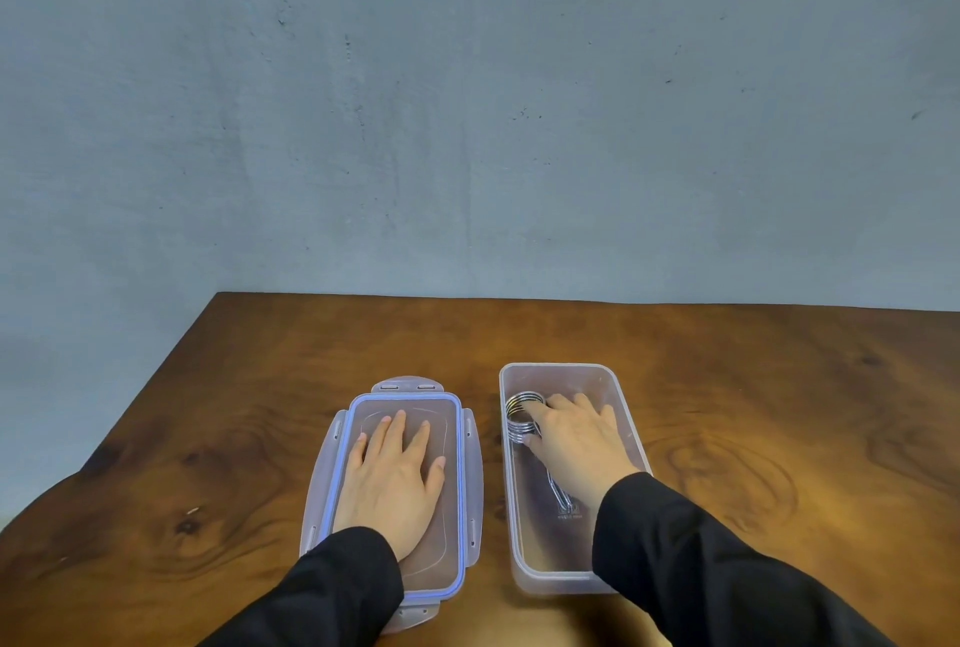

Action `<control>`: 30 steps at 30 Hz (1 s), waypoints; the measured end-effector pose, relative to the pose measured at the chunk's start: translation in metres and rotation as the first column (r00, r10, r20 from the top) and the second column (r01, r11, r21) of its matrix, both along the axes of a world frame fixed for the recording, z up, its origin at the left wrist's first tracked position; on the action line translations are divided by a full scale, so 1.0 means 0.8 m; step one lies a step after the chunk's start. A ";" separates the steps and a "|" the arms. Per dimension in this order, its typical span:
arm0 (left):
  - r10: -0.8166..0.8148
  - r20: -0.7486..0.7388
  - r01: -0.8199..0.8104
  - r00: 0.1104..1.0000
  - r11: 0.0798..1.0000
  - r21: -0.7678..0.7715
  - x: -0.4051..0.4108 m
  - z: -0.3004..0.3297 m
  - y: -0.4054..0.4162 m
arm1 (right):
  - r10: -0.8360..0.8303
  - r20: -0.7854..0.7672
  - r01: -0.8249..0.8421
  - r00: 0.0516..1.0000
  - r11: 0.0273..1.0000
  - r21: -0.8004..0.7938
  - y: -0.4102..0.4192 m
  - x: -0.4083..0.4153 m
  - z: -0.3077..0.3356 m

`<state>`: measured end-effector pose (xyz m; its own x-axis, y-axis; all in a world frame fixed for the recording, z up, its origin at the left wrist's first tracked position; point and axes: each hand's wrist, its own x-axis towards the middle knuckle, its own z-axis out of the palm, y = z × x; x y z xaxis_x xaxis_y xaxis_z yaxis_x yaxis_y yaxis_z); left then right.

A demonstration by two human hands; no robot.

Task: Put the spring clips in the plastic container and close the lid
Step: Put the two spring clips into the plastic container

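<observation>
A clear rectangular plastic container (626,404) stands open on the wooden table, right of centre. Inside it lie metal spring clips (521,417), their round loops bunched at the far left of the box. My right hand (576,441) reaches into the container and its thumb and fingers hold the clips; the palm hides most of them. The lid (460,480), clear with a blue seal and side latches, lies flat on the table to the left of the container. My left hand (395,475) rests flat on the lid with fingers spread.
The wooden table (779,412) has its left edge running diagonally from the far corner toward me. A grey-blue wall rises behind the far edge. Bare wood lies to the right of the container and left of the lid.
</observation>
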<state>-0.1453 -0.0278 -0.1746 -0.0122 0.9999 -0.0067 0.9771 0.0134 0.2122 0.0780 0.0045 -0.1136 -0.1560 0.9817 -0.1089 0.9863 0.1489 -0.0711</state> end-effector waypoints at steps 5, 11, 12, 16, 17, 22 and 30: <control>0.005 -0.007 -0.005 1.000 1.000 -0.002 0.001 0.001 0.001 | -0.012 -0.010 0.011 1.000 1.000 -0.023 0.003 -0.003 0.003; 0.004 0.001 -0.004 1.000 1.000 0.002 0.000 -0.001 0.000 | -0.036 -0.049 0.035 0.998 0.999 -0.024 -0.003 -0.005 0.006; 0.003 0.001 -0.003 1.000 1.000 0.002 0.000 -0.001 0.000 | -0.035 -0.052 0.034 0.998 0.999 -0.020 -0.003 -0.006 0.007; 0.000 -0.002 0.000 1.000 1.000 0.001 0.000 0.001 0.001 | -0.031 -0.061 0.030 0.998 0.999 -0.025 -0.003 -0.006 0.006; 0.000 -0.003 0.000 1.000 1.000 -0.002 0.000 0.001 0.001 | -0.032 -0.063 0.030 0.998 0.999 -0.027 -0.003 -0.006 0.005; 0.003 -0.006 -0.003 1.000 1.000 -0.007 -0.001 -0.003 0.003 | -0.036 -0.057 0.035 0.998 0.999 -0.025 -0.002 -0.007 0.001; 0.006 -0.013 -0.006 1.000 1.000 -0.015 -0.001 -0.004 0.003 | -0.056 -0.054 0.056 0.997 0.998 0.007 -0.001 -0.008 -0.001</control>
<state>-0.1459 -0.0253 -0.1780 -0.0183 0.9996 -0.0212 0.9797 0.0222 0.1995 0.0716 0.0040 -0.1145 -0.1061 0.9900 -0.0930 0.9879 0.0943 -0.1229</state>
